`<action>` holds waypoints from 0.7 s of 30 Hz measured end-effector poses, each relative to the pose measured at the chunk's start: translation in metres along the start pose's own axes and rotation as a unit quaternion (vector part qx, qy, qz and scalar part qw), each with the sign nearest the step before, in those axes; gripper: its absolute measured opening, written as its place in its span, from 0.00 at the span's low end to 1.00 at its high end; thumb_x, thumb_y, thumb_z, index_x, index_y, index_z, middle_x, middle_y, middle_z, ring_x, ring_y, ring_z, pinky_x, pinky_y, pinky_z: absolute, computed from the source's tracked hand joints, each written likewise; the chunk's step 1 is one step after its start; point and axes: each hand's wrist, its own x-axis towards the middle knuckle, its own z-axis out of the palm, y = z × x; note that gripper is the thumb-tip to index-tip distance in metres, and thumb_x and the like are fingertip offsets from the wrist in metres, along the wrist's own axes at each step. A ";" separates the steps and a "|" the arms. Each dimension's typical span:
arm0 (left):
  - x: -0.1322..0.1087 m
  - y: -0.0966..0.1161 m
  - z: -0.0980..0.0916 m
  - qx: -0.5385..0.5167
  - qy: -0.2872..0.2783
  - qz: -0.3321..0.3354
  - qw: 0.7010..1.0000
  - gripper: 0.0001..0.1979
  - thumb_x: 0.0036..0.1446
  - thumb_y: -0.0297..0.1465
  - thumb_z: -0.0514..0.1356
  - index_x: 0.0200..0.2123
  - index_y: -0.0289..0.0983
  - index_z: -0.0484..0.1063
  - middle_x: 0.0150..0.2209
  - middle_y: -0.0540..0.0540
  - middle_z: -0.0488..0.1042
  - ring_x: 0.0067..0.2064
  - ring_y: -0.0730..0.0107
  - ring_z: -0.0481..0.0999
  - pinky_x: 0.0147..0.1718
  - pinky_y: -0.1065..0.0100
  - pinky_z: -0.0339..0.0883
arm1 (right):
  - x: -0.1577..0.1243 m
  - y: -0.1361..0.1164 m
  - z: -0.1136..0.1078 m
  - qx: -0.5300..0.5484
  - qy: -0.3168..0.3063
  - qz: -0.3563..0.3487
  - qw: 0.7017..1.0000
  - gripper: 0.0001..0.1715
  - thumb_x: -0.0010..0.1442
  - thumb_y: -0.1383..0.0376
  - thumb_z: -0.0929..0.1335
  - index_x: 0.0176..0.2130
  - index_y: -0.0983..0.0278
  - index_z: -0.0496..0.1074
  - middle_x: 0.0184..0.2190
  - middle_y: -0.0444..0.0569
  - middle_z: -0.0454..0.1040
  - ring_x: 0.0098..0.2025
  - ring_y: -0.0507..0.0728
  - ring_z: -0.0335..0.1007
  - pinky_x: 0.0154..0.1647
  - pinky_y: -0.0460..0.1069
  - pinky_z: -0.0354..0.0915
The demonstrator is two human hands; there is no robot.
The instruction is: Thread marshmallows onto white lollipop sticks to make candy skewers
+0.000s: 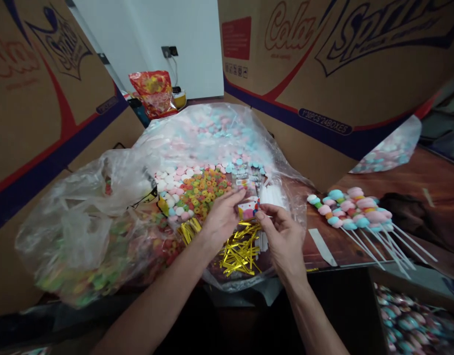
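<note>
My left hand (222, 217) and my right hand (282, 236) meet over the middle of the table, both pinching a small clear printed wrapper bag (249, 208). Just beneath them lies a loose heap of gold twist ties (239, 251). Behind the hands sit a pile of colourful ring candies (202, 190), pink, white and blue marshmallows (215, 143) on clear plastic, and a bundle of white sticks (273, 197).
Several finished marshmallow skewers (354, 209) lie on the wooden table at right. A clear bag of mixed candy (97, 236) fills the left. Printed cardboard boxes (323, 74) wall the table in. A red snack bag (155, 93) stands at the back.
</note>
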 end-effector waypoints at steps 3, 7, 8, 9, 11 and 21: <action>-0.015 -0.012 0.000 -0.059 0.018 -0.004 0.998 0.07 0.45 0.22 0.69 0.32 0.33 0.79 0.33 0.46 0.80 0.34 0.72 0.78 0.34 0.72 0.71 | -0.002 0.004 0.007 0.065 0.007 0.008 0.998 0.15 0.53 0.58 0.75 0.38 0.64 0.77 0.34 0.48 0.79 0.36 0.56 0.73 0.40 0.51 0.68; -0.022 -0.025 -0.005 -0.023 0.038 -0.003 0.999 0.09 0.43 0.24 0.71 0.31 0.31 0.80 0.33 0.44 0.81 0.35 0.72 0.78 0.36 0.72 0.71 | -0.006 0.009 0.002 0.081 0.031 0.011 0.996 0.09 0.54 0.61 0.74 0.33 0.64 0.76 0.28 0.43 0.76 0.31 0.52 0.69 0.35 0.47 0.65; -0.023 -0.027 -0.007 -0.005 0.042 0.000 0.999 0.09 0.42 0.24 0.72 0.31 0.31 0.80 0.33 0.43 0.81 0.34 0.72 0.78 0.35 0.72 0.71 | -0.007 0.010 0.000 0.077 0.032 0.012 0.996 0.09 0.54 0.61 0.74 0.32 0.65 0.75 0.26 0.42 0.74 0.29 0.51 0.67 0.34 0.47 0.64; -0.024 -0.028 -0.007 0.009 0.046 0.006 0.999 0.10 0.40 0.25 0.73 0.30 0.30 0.80 0.32 0.43 0.81 0.34 0.72 0.78 0.35 0.72 0.71 | -0.008 0.010 -0.001 0.072 0.032 0.012 0.997 0.10 0.55 0.61 0.73 0.31 0.65 0.74 0.25 0.42 0.72 0.28 0.51 0.65 0.32 0.46 0.62; -0.026 -0.031 -0.008 0.013 0.053 0.015 0.998 0.12 0.38 0.27 0.74 0.29 0.31 0.80 0.32 0.44 0.81 0.33 0.72 0.78 0.34 0.72 0.71 | -0.008 0.010 -0.003 0.065 0.022 0.012 0.998 0.12 0.57 0.59 0.72 0.29 0.65 0.72 0.24 0.41 0.69 0.27 0.50 0.62 0.31 0.46 0.60; -0.033 -0.028 -0.010 0.058 0.036 0.006 0.998 0.13 0.43 0.34 0.73 0.33 0.34 0.80 0.33 0.44 0.81 0.34 0.73 0.78 0.34 0.72 0.71 | -0.004 -0.001 -0.020 -0.006 0.001 -0.011 1.000 0.08 0.61 0.61 0.69 0.32 0.63 0.72 0.26 0.41 0.70 0.30 0.51 0.63 0.34 0.46 0.60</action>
